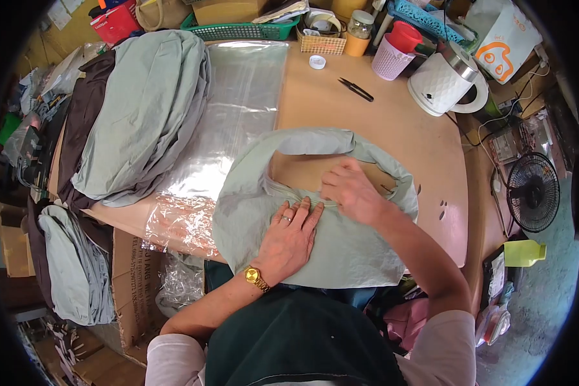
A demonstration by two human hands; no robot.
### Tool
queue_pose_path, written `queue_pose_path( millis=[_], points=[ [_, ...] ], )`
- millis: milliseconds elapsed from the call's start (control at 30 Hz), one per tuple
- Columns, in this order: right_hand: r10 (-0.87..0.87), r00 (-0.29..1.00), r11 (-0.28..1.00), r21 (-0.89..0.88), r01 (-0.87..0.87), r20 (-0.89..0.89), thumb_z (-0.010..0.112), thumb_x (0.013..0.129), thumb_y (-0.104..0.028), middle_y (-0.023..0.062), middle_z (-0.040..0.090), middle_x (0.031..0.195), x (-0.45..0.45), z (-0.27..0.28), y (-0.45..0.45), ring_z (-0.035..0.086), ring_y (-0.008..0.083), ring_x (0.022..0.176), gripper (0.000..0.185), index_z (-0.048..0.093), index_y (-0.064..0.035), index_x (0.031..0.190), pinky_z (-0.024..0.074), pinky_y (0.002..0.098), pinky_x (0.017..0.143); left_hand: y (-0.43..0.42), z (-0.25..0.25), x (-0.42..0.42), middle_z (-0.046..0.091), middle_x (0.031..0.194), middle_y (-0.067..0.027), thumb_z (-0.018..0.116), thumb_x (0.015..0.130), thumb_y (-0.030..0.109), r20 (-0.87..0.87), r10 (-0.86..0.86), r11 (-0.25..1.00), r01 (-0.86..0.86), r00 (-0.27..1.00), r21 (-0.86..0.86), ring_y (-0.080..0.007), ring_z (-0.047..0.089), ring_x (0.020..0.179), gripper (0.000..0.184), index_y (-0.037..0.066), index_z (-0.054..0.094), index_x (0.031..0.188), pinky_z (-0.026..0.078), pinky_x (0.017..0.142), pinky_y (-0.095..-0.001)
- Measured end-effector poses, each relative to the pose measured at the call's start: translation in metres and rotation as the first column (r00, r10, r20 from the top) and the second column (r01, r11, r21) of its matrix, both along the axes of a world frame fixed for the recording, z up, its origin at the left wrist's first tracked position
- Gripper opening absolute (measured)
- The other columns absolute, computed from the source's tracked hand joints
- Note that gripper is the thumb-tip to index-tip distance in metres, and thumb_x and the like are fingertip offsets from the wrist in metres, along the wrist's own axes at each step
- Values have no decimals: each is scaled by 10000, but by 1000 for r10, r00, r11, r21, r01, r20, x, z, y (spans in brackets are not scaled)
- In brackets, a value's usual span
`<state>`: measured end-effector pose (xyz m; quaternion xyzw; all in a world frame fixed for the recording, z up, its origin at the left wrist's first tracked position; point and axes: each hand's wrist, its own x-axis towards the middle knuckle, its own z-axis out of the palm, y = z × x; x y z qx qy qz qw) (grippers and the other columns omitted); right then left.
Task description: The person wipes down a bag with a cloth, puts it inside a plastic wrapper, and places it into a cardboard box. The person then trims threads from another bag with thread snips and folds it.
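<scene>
A pale grey-green fabric bag [360, 248] lies flat on the table in front of me, its wide shoulder strap looped toward the back. My left hand [292, 230] rests on the bag's front panel, fingers stretched out just below the opening's edge. A ring and a gold watch [255, 278] are on that arm. Close beside those fingertips, my right hand [350, 193] is closed at the edge of the opening; what its fingers pinch is hidden. A thin dark thing shows just right of the right hand, too small to name.
Clear plastic sheets [248, 83] lie left of the bag, beside a pile of grey-green fabric pieces [145, 109]. Black thread snips [356, 89], a white lid [317, 62], a pink cup [392, 59] and a white kettle [441, 80] stand or lie behind. A fan [533, 192] is at right.
</scene>
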<state>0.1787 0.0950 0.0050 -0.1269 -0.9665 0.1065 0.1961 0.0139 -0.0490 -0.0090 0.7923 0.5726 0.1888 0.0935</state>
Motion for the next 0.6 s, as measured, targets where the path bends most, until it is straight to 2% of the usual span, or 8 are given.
queue_pose_path(
  millis=[133,200,333,400,533,600],
  points=[
    [-32,999,999,11,32,-6,627,607,13,22,496,785,2,2,-3,519,210,818,190,575,-107,745,351,388,847,0,0,-1,467,1326,-187,555,884,166,15,0,1000,0,1000,1,-427,484,1148,552,74,402,1406,388,1010,-476],
    [-18,993,997,75,10,113,608,681,-56,37,498,793,19,11,-6,525,221,851,73,561,-101,714,372,386,842,1,-2,-1,466,1326,-184,564,873,163,25,-6,1000,6,1000,-4,-429,482,1150,567,76,400,1408,388,1008,-478],
    [-39,991,998,62,31,130,617,682,-50,34,505,804,9,8,-10,522,230,862,85,572,-100,735,379,385,839,0,-1,1,462,1330,-180,566,868,170,9,-2,1000,2,1000,-17,-429,480,1149,574,79,400,1410,387,1007,-478],
    [-91,996,996,0,91,15,627,686,-47,40,512,829,-13,-4,-7,528,232,891,93,586,-94,755,381,378,833,1,-1,0,459,1334,-175,568,866,172,1,2,1000,-2,1000,-10,-427,479,1148,575,80,402,1408,387,1002,-480],
    [-154,987,983,-95,159,54,642,680,-48,52,525,868,-23,3,-12,528,235,969,114,608,-84,783,398,375,846,-1,2,-1,452,1341,-174,570,866,175,35,4,1000,-3,999,-13,-427,477,1146,573,78,404,1405,389,998,-482],
    [-201,979,979,-9,201,40,653,721,-38,70,580,1021,-28,21,-13,581,269,985,123,639,-76,837,464,398,820,0,8,-3,456,1341,-188,551,875,166,24,-12,1000,12,1000,7,-331,486,1162,534,40,429,1379,363,1045,-463]
  ],
)
